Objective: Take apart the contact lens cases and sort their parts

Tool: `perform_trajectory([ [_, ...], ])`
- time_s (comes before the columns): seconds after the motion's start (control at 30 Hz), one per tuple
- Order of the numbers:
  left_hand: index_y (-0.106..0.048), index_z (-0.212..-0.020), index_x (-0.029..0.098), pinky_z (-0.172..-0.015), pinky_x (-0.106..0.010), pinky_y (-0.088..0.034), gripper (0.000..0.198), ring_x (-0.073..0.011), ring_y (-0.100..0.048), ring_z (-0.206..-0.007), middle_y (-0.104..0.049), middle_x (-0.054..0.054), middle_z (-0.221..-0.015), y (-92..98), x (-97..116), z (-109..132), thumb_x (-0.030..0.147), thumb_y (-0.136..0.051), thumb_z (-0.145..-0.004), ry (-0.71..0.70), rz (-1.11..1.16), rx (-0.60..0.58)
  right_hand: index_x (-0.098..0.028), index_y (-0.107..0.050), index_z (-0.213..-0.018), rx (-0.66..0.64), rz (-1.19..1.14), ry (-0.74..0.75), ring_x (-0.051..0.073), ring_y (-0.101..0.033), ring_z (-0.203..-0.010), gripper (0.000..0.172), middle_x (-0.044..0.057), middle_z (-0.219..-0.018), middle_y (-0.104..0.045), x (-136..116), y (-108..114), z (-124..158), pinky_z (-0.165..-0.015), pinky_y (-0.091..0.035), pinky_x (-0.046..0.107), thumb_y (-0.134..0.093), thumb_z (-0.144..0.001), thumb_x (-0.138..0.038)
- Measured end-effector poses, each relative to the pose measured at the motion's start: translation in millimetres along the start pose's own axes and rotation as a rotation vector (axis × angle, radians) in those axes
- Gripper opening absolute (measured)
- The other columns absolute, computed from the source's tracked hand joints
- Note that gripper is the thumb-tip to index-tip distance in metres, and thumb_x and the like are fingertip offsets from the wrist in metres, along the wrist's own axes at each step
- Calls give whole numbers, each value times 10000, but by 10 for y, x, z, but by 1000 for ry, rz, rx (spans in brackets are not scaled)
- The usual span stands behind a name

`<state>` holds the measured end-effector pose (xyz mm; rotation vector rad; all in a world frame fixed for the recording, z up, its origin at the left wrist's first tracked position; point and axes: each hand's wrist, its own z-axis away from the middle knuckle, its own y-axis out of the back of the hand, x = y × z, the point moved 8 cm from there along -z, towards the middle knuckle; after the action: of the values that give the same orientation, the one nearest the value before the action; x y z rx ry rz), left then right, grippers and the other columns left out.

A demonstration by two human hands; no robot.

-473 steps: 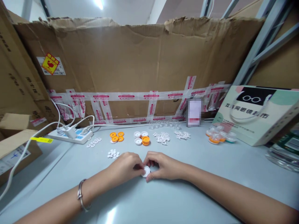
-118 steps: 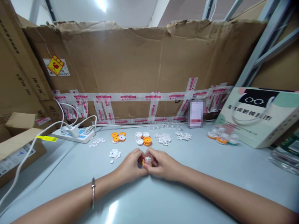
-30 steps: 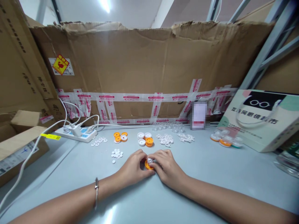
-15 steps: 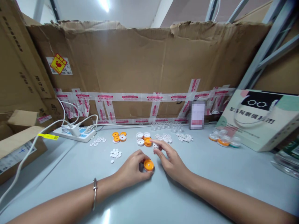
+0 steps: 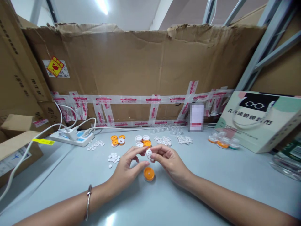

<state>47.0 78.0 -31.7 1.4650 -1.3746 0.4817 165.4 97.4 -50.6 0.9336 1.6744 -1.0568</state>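
Between the fingertips of my right hand [image 5: 172,161] is a small white plastic piece with holes [image 5: 149,153], held above the table. The fingers of my left hand [image 5: 128,164] reach the same piece from the left, index at its top and thumb near its lower edge. Just below my hands, a round orange cup-like part [image 5: 149,173] rests on the table, a small light dot at its centre; neither hand touches it. Behind my fingers stand white round cups [image 5: 139,138] and orange ones [image 5: 147,143], partly hidden.
Small white discs [image 5: 114,157] and orange rings [image 5: 114,138] lie to the left. White openwork pieces [image 5: 184,140] and clear domes [image 5: 176,128] sit at the back. Domed assemblies [image 5: 221,143] stand right, near a paper bag [image 5: 254,122]. A power strip [image 5: 80,138] is back left.
My left hand has let go of the orange part, which now stands on the table, and moved up to the white piece. My right hand has brought that piece slightly left and nearer.
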Motion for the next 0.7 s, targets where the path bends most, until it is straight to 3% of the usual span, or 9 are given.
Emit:
perform_trajectory([
  [0.17,-668,-952,226,-703,-271,-476,182,-170,-568,-848,-616,-44,-927,38,47,1,227,-587,-789,-34,47,45,-189,-613,-705,-4,-52,-74,101,-578,-606,211,-37,-639,-636,85,-53,13,-643,-471,258,-757,-597,-300],
  [0.3,-665,-940,227,-712,-271,-491,168,-169,-586,-860,-650,-37,-945,81,140,-4,197,-598,-789,-133,-100,66,-177,-652,-694,79,48,-92,104,-588,-620,194,-27,-635,-646,72,34,-9,-660,-476,253,-749,-600,-316],
  [0.43,-635,-967,211,-677,-247,-505,194,-140,-612,-783,-674,-25,-880,79,198,-1,130,-580,-800,-268,-258,64,-170,-697,-757,41,155,-117,122,-610,-634,227,2,-652,-671,61,1,6,-668,-497,271,-699,-652,-371],
  [0.6,-627,-922,175,-655,-246,-514,152,-132,-616,-737,-670,-40,-823,-8,347,78,97,-542,-824,-557,-456,62,-158,-711,-761,25,198,-130,160,-647,-693,263,31,-711,-705,73,-34,50,-690,-520,293,-686,-651,-396],
  [0.7,-616,-918,160,-629,-251,-516,134,-135,-608,-714,-668,-52,-811,-40,372,115,106,-527,-834,-621,-540,79,-160,-716,-761,9,222,-116,178,-657,-724,239,42,-748,-718,74,-51,57,-710,-520,307,-673,-659,-372],
])
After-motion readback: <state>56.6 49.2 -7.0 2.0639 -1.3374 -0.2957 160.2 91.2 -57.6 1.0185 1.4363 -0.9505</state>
